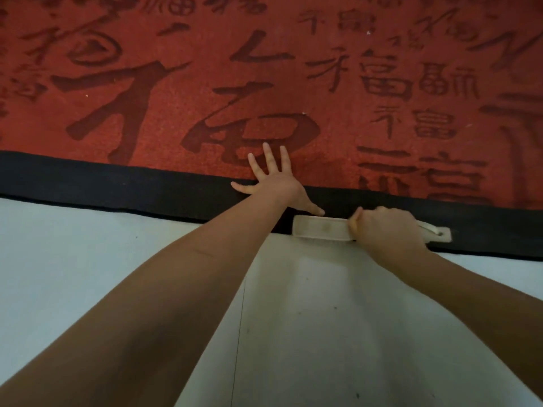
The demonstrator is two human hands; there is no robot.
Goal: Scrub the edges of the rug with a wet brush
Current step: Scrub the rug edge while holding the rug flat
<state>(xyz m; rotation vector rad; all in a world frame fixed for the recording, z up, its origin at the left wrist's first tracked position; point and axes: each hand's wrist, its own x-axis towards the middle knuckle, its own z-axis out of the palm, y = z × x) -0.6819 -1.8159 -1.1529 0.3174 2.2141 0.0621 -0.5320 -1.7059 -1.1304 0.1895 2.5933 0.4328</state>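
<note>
Head view: looking down at the floor.
Floor (88,259): pale tiles, thin seam line.
Rug (323,83): red with dark calligraphy; black border (117,186) along its near edge.
Left hand (273,179): fingers spread flat, pressing on rug and border.
Right hand (388,230): curled round the handle of the white brush (321,229).
Brush: bristles down on the black border at the floor's edge, just beside the left thumb.

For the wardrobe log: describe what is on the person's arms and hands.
Nothing shows on them. Both forearms are bare along the whole length in view, with no sleeve edge in the picture. The left hand and the right hand are gloveless. No watch, bracelet or ring shows on the wrists or on the fingers that can be seen.
</note>
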